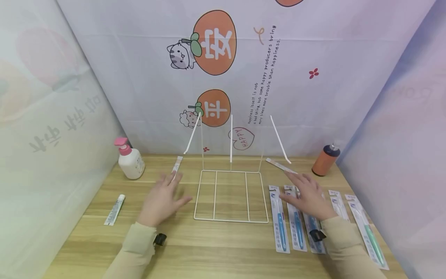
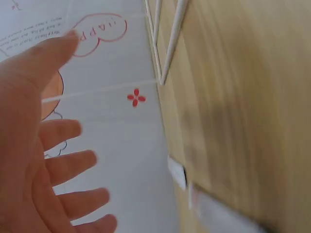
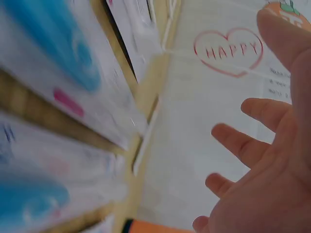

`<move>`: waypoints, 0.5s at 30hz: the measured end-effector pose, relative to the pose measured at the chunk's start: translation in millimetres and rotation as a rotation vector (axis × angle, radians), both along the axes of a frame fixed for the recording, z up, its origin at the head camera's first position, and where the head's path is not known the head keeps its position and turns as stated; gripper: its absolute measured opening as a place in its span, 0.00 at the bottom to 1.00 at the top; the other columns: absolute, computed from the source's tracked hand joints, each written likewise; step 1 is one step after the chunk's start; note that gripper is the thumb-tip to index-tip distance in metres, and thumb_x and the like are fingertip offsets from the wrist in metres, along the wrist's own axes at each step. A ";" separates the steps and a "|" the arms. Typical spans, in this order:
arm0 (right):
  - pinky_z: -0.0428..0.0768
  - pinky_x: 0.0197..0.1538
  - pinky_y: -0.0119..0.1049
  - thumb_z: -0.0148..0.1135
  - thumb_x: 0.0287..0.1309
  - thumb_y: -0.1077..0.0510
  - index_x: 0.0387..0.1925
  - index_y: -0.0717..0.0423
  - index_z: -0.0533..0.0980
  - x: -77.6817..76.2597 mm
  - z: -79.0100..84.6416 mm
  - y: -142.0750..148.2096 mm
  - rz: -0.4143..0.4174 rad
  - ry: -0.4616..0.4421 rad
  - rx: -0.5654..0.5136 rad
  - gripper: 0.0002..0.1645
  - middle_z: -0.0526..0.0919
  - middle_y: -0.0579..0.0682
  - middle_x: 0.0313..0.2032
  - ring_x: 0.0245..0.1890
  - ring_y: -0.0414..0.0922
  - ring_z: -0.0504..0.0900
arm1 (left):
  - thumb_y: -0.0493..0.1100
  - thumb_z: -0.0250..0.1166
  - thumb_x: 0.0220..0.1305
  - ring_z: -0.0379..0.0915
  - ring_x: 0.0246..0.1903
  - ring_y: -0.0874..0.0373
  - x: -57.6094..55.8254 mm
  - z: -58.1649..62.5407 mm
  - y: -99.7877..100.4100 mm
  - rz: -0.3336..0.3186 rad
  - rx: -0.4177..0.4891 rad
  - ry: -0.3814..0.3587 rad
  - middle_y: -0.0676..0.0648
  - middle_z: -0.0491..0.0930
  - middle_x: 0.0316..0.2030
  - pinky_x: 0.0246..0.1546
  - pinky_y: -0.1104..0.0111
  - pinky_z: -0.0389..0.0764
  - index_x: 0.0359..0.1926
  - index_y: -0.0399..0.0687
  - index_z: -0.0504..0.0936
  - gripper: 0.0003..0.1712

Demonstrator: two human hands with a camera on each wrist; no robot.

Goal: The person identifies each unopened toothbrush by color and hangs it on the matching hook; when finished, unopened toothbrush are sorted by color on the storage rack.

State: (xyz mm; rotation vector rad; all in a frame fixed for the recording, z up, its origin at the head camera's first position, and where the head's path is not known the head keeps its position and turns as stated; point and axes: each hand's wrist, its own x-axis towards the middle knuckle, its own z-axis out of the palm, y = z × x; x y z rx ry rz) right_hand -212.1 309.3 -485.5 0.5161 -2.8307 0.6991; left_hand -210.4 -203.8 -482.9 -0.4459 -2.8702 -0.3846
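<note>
Spread wide, holding nothing: left hand and right hand, either side of white wire rack on wood table. Packaged toothbrushes under right one, can't tell if touching. Farther out: toothpaste tube and pink-topped bottle at left, orange bottle at right.

Blue toothbrush packs flat, right of upright white wire rack; slim pale packet left
</note>
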 end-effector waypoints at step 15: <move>0.56 0.57 0.76 0.82 0.58 0.43 0.65 0.53 0.84 -17.5 -31.3 -13.1 -0.052 -0.127 0.052 0.37 0.86 0.44 0.43 0.56 0.63 0.73 | 0.61 0.91 0.41 0.73 0.71 0.42 7.4 -32.5 21.5 -0.093 0.291 -0.278 0.42 0.78 0.71 0.73 0.49 0.71 0.72 0.42 0.79 0.59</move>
